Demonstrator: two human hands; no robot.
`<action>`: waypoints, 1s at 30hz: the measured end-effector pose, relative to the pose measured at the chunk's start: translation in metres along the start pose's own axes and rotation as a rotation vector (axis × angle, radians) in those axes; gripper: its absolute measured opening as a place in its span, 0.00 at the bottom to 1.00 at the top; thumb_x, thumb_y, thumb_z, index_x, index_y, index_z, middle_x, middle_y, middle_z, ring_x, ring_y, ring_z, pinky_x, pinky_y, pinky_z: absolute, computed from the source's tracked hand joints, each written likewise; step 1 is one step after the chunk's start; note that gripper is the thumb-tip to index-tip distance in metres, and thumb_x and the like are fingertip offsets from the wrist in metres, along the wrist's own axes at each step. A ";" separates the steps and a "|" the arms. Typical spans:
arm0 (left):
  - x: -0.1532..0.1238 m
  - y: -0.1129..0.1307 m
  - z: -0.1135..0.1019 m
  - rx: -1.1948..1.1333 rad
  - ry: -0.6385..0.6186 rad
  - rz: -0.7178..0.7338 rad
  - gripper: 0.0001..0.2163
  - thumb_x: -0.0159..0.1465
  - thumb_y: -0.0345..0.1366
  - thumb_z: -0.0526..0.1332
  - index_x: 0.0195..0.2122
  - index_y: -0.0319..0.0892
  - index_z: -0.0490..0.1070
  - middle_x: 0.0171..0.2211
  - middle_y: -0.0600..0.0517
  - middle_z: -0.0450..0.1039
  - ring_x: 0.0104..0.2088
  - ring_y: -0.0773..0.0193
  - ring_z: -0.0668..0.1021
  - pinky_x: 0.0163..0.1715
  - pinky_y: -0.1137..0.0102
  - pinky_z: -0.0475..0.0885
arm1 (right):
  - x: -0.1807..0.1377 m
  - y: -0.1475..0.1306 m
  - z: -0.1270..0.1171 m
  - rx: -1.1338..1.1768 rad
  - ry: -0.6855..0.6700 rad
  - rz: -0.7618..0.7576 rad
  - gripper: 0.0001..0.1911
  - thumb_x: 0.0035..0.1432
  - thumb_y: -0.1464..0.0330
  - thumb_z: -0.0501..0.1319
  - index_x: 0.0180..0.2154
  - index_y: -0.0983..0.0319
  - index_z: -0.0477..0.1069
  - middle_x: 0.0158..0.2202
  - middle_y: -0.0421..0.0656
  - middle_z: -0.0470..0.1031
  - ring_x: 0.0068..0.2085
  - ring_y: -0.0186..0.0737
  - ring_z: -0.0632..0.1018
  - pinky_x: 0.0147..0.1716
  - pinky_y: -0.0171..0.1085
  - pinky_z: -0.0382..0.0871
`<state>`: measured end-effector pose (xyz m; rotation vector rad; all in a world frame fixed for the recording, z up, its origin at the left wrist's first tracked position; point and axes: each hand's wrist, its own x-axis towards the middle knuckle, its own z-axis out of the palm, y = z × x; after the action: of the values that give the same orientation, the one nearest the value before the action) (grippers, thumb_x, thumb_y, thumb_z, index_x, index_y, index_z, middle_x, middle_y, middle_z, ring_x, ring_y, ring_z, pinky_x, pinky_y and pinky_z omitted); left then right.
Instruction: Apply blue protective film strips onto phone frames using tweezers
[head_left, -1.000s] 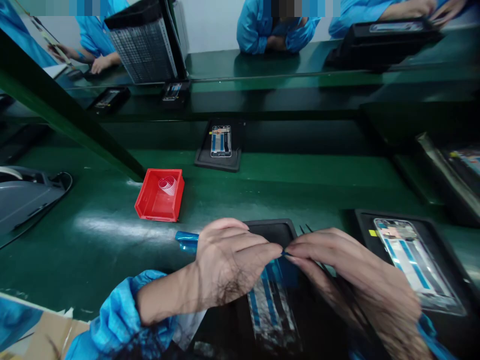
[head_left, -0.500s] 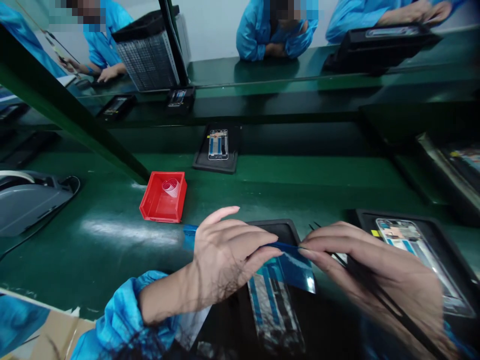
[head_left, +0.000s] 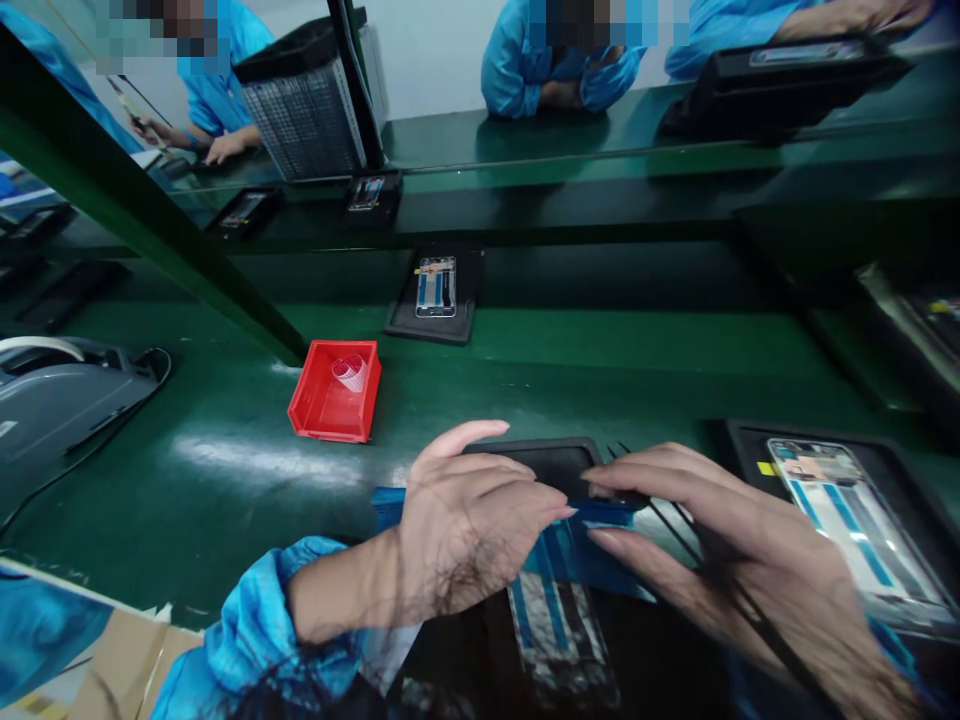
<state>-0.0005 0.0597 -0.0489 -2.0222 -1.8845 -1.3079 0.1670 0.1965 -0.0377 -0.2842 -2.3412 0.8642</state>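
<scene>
While the left hand (head_left: 469,520) and the right hand (head_left: 720,560) each pinch an edge of the thin blue protective film (head_left: 592,545), it hangs just above the silver phone frame (head_left: 562,630) in its black tray; thin black tweezers (head_left: 739,600) sit tucked in the right grip. Peeling seems underway; lifting it clear likely needs even tension.

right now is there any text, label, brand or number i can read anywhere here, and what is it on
No readable text anywhere in this view.
Phone frame in the black tray at right: a small yellow tag, nothing legible.
Phone frame under the blue film held by the left hand and right hand: too blurred.
Red bin: no markings visible.
Grey machine at left: no legible label.
</scene>
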 end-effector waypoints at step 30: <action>0.000 0.006 0.000 0.181 0.072 0.151 0.06 0.67 0.31 0.62 0.36 0.47 0.79 0.33 0.63 0.88 0.35 0.67 0.88 0.68 0.62 0.71 | -0.014 0.000 -0.008 -0.205 -0.013 -0.118 0.09 0.65 0.70 0.61 0.45 0.51 0.75 0.36 0.42 0.80 0.34 0.42 0.80 0.32 0.40 0.80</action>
<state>0.0045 0.0580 -0.0460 -1.9564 -1.7143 -1.1145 0.1830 0.1947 -0.0395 -0.2221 -2.4344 0.5727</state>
